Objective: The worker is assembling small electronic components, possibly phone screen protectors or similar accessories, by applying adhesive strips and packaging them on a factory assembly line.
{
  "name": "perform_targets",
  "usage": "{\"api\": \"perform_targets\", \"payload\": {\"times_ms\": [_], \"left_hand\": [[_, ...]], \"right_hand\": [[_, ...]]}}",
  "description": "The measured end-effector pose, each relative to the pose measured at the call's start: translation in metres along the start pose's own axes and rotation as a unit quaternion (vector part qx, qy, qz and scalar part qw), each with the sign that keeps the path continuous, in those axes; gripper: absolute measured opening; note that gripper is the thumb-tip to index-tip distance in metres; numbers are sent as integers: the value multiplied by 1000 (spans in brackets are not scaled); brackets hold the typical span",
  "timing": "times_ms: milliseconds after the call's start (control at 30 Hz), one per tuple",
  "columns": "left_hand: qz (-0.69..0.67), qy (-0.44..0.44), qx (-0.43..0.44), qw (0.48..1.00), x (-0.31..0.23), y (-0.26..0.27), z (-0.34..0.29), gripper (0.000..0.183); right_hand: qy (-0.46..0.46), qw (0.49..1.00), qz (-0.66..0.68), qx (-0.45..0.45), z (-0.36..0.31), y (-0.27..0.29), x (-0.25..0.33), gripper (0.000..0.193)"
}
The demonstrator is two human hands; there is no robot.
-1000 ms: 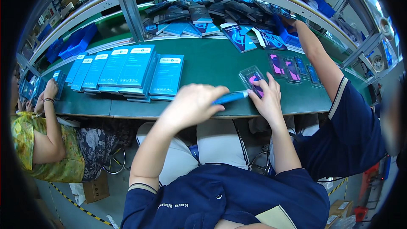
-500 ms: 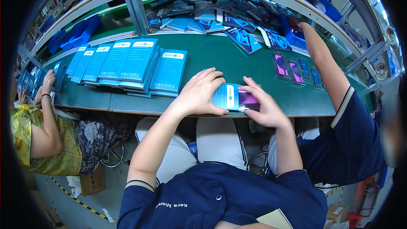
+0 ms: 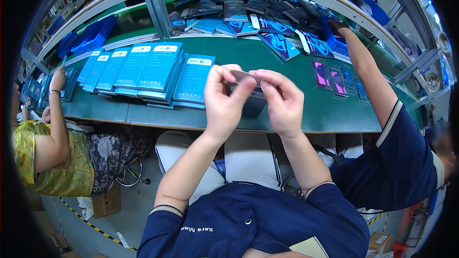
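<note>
A flat cardboard box [image 3: 254,107] stands on end above the table's near edge, its visible side dark in shadow. My left hand [image 3: 223,101] pinches its top end from the left, thumb over the raised flap. My right hand [image 3: 285,101] grips the same top end from the right, thumb and fingers pressed at the flap. What lies inside the box is hidden. Just left of my left hand is a short pile of flat blue boxes [image 3: 193,82], beside taller overlapping stacks of blue boxes [image 3: 158,69].
Purple and blue pieces in clear packs [image 3: 322,74] lie at right. A loose heap of blue and black boxes [image 3: 267,12] fills the back. At right, a co-worker's arm [image 3: 366,67] reaches into a blue bin [image 3: 334,40]. Another person [image 3: 50,138] handles boxes at left.
The box, lying flat with purple contents showing at its right end, is now tipped up on end. Both hands rose and came together at its top. The left co-worker's hand lifted.
</note>
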State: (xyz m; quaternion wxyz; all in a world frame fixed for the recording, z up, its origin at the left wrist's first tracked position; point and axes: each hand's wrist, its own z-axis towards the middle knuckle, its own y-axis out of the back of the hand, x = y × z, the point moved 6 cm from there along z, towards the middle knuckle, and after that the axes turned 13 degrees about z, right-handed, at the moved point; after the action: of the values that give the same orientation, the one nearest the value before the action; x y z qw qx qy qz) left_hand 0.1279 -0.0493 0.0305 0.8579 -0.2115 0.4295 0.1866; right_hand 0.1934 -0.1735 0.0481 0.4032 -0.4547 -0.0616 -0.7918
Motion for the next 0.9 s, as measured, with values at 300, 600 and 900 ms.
{"api": "perform_targets", "payload": {"times_ms": [300, 600, 900], "left_hand": [[3, 17, -36, 999, -9, -2, 5, 22], [388, -178, 30, 904, 3, -2, -10, 73], [775, 19, 64, 628, -7, 28, 15, 80]], "right_hand": [[23, 992, 85, -86, -10, -5, -5, 33], [46, 999, -17, 23, -14, 18, -41, 49], [-146, 700, -695, 75, 81, 121, -92, 74]]}}
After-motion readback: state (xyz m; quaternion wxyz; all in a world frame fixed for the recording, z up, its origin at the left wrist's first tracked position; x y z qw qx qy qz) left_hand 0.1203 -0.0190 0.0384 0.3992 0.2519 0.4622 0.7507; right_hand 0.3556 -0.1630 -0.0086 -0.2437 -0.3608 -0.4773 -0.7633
